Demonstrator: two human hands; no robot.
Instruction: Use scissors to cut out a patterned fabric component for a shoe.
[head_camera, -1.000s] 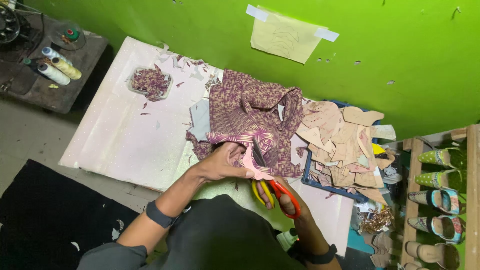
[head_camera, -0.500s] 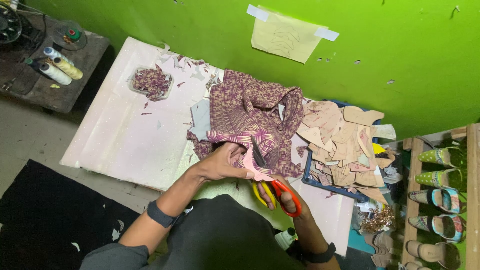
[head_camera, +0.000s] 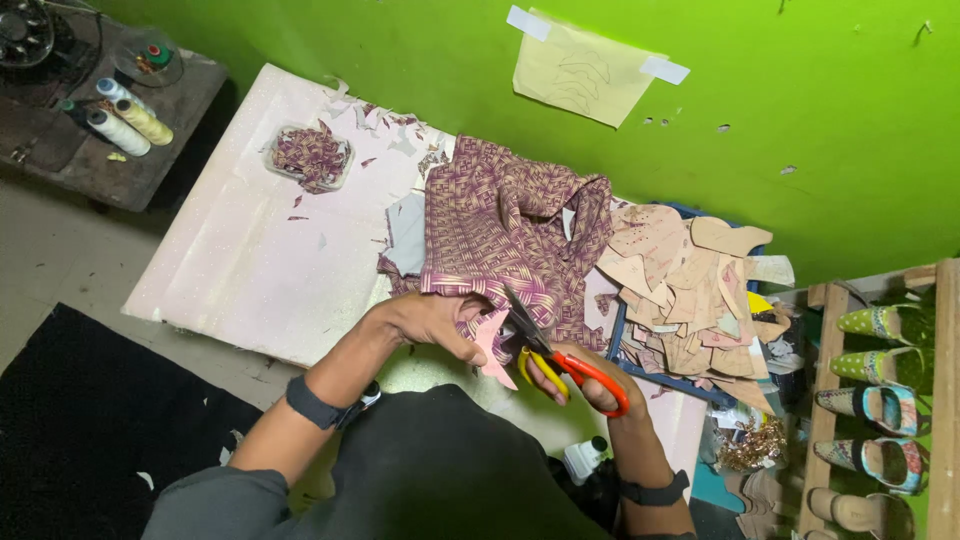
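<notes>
Woven purple fabric (head_camera: 500, 235) is pinched in the left hand (head_camera: 430, 320) with a pink template (head_camera: 492, 345); orange-handled scissors (head_camera: 560, 360), gripped by the right hand (head_camera: 590, 385), are partway through. Cut scraps fill the tub (head_camera: 312, 158) left of the fabric; much remains uncut.

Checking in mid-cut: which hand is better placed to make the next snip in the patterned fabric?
Probably the right hand: it grips the scissors, blades at the patterned fabric. The left hand steadies the pink piece.

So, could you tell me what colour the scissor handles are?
Orange and yellow scissor handles, head view.
</notes>
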